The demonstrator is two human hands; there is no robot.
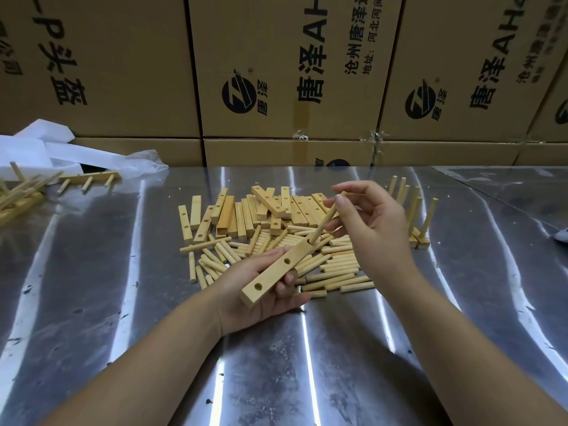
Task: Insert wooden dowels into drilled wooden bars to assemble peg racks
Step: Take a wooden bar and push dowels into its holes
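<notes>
While the left hand (255,290) grips a bar (278,270), the right hand (368,229) pinches a dowel (325,221) standing in its far hole (two holes bare). Loose dowels (335,272) lie beyond on the table (276,364).

Pale, matt, smooth wood: bar (278,269), dowels (333,265). Tabletop (307,364) is glossy, scuffed metal. Behind it, matt cardboard boxes (289,66).

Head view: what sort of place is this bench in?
Probably a small factory or warehouse assembly bench. Printed cardboard cartons stand stacked behind a sheet-metal table, which carries a heap of loose dowels and drilled bars, with finished peg racks set aside.
</notes>
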